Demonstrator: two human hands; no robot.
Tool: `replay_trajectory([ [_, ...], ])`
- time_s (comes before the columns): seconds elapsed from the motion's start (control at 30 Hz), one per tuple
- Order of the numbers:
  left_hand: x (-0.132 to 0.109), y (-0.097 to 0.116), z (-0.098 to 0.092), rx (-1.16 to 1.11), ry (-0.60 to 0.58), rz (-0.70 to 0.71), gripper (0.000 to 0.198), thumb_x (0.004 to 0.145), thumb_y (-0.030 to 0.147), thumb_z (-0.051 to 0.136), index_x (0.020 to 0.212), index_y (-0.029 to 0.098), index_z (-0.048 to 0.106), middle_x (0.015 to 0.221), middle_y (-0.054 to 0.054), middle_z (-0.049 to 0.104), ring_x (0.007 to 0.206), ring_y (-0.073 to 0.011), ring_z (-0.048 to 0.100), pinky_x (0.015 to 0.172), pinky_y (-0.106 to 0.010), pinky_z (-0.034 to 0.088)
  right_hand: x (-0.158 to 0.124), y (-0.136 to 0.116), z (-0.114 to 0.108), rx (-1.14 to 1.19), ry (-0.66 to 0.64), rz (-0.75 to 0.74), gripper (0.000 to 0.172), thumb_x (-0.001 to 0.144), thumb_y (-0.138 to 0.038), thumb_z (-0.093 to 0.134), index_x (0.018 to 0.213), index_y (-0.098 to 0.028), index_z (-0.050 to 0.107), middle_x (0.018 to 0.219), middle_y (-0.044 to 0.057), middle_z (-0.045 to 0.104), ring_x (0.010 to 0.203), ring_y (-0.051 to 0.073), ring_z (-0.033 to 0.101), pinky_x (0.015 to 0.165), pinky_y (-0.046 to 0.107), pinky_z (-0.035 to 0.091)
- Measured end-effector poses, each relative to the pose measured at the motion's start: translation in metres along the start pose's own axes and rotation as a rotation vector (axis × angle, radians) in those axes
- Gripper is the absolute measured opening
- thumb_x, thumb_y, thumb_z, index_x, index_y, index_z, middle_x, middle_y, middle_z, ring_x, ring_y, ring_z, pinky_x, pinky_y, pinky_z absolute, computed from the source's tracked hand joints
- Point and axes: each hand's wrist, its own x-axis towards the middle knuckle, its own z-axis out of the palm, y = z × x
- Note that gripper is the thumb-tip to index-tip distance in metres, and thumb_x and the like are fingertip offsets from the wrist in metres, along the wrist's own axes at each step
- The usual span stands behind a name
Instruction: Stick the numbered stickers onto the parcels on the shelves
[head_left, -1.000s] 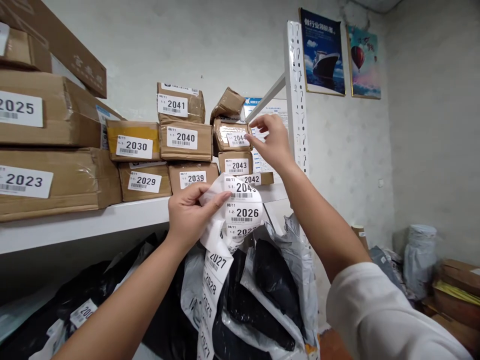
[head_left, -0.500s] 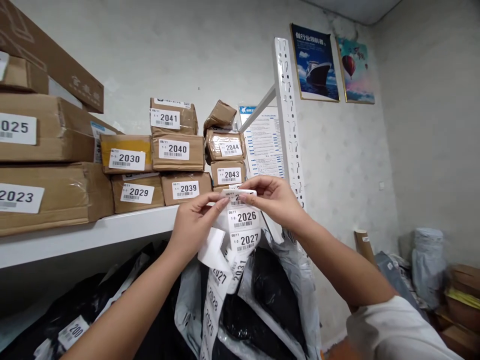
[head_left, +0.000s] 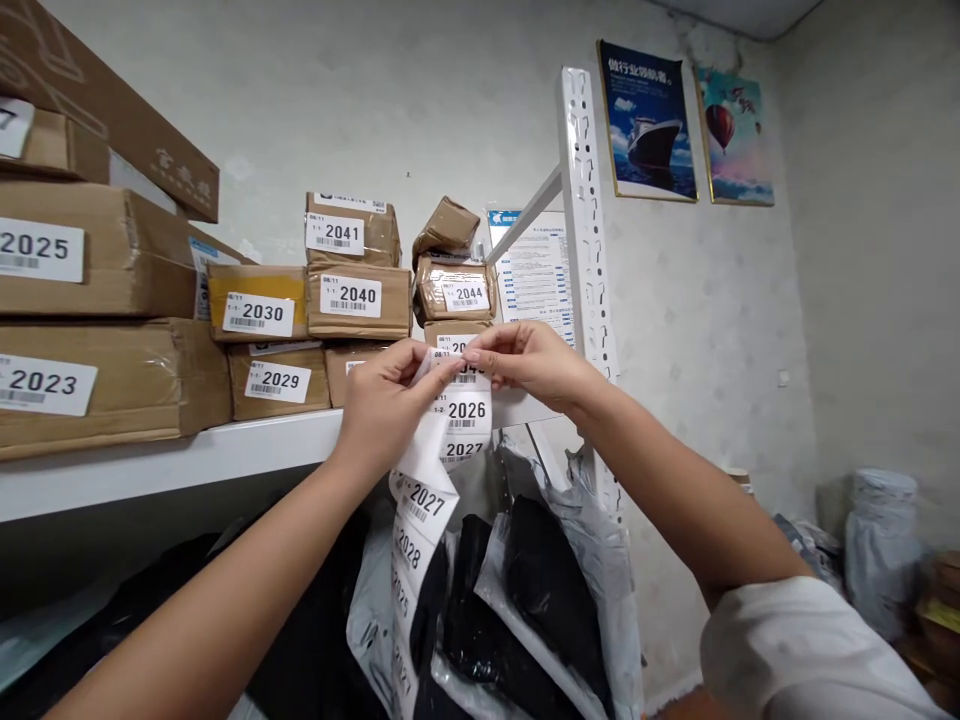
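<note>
A long white strip of printed number labels [head_left: 420, 545] hangs between my hands, its lower part curling down past the shelf edge. My left hand [head_left: 390, 400] pinches the strip near its top with thumb and forefinger. My right hand [head_left: 529, 365] pinches the upper edge of the strip, close beside the left fingertips. The numbers 2026 and 2027 show just below the fingers. Behind the hands, brown cardboard boxes with similar labels stand stacked on the white shelf; the box marked 2044 [head_left: 455, 287] is close above my right hand. My fingers partly cover the box below it.
On the left are larger boxes [head_left: 161, 375] and the white shelf's front edge [head_left: 247, 445]. A perforated white upright [head_left: 587, 230] rises at the shelf's right end. Black and grey plastic parcels [head_left: 551, 590] fill the area below. Two posters [head_left: 652, 125] hang on the wall.
Both hands have moved slightly up and left with the label strip. Its lower part hangs straighter, and the loop showing 2031 is out of sight. The view has shifted a little.
</note>
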Motion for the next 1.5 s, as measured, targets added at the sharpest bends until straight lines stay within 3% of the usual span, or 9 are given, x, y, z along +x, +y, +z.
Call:
replay_trajectory([
  [0.27,0.007,0.001,-0.006,-0.078,-0.126,0.006,0.019,0.083,0.031,0.065,0.098,0.022,0.072,0.096,-0.004,0.073,0.088,-0.0182,0.065,0.080,-0.029,0.051,0.008,-0.007,-0.020,-0.034,-0.176,0.083,0.030,0.064,-0.035,0.083,0.084,-0.016,0.071,0.063,-0.002,0.062,0.047,0.006,0.048,0.039,0.020,0.035],
  [0.37,0.011,0.006,-0.003,-0.205,-0.137,-0.102,0.029,0.079,0.032,0.070,0.105,0.021,0.070,0.093,-0.005,0.074,0.084,-0.0188,0.067,0.073,-0.030,0.054,0.010,-0.010,-0.022,-0.028,-0.160,0.085,0.030,0.062,-0.033,0.084,0.081,-0.015,0.069,0.062,-0.001,0.063,0.048,0.008,0.051,0.039,0.020,0.035],
  [0.53,0.019,0.009,0.002,-0.224,-0.044,-0.181,0.021,0.068,0.034,0.079,0.076,0.016,0.072,0.074,-0.005,0.072,0.064,-0.0166,0.063,0.055,-0.026,0.049,0.012,-0.013,-0.021,-0.069,-0.112,-0.017,0.028,0.061,-0.032,0.085,0.076,-0.015,0.068,0.069,0.001,0.065,0.059,0.011,0.058,0.048,0.024,0.046],
  [0.8,0.021,0.002,-0.002,-0.197,-0.079,-0.192,0.017,0.075,0.034,0.072,0.074,0.017,0.070,0.067,0.000,0.066,0.056,-0.0113,0.053,0.051,-0.024,0.040,0.018,-0.013,-0.023,-0.201,0.011,-0.137,0.026,0.063,-0.031,0.084,0.079,-0.016,0.070,0.072,0.002,0.066,0.066,0.013,0.061,0.059,0.029,0.052],
  [1.0,0.029,0.007,-0.007,-0.017,0.066,-0.092,0.039,0.078,0.042,0.068,0.056,0.019,0.046,0.051,0.005,0.044,0.049,-0.0094,0.037,0.045,-0.024,0.027,0.023,-0.030,-0.007,-0.434,0.146,-0.348,0.018,0.073,-0.031,0.076,0.077,-0.016,0.067,0.075,0.004,0.066,0.072,0.016,0.061,0.064,0.031,0.052],
  [1.13,0.036,0.010,-0.014,-0.003,0.002,-0.075,0.050,0.074,0.048,0.070,0.050,0.020,0.036,0.049,0.005,0.034,0.046,-0.0092,0.031,0.044,-0.024,0.022,0.057,-0.046,-0.035,-0.387,0.308,-0.510,0.016,0.079,-0.031,0.071,0.081,-0.017,0.062,0.079,0.002,0.064,0.072,0.013,0.059,0.059,0.026,0.050],
  [1.3,0.074,0.027,-0.029,0.454,-0.124,-0.039,0.027,0.083,0.046,0.057,0.074,0.021,0.062,0.064,-0.001,0.058,0.055,-0.0142,0.047,0.050,-0.025,0.031,0.115,-0.059,-0.069,-0.372,0.314,-0.522,0.021,0.078,-0.030,0.073,0.081,-0.014,0.059,0.070,-0.001,0.058,0.066,0.010,0.055,0.056,0.022,0.046],
  [1.37,0.101,0.036,-0.028,0.649,-0.109,-0.061,0.019,0.079,0.036,0.060,0.091,0.021,0.066,0.080,-0.006,0.066,0.065,-0.0182,0.055,0.057,-0.028,0.038,0.130,-0.058,-0.067,-0.429,0.309,-0.534,0.020,0.076,-0.026,0.075,0.079,-0.014,0.059,0.067,-0.001,0.056,0.065,0.010,0.053,0.057,0.023,0.046],
  [1.5,0.145,0.047,-0.012,0.873,-0.180,-0.139,0.028,0.072,0.030,0.065,0.095,0.013,0.066,0.089,-0.013,0.066,0.080,-0.0245,0.061,0.070,-0.033,0.045,0.142,-0.053,-0.060,-0.555,0.306,-0.561,0.015,0.077,-0.022,0.072,0.078,-0.013,0.059,0.066,-0.001,0.055,0.066,0.011,0.050,0.062,0.026,0.046],
])
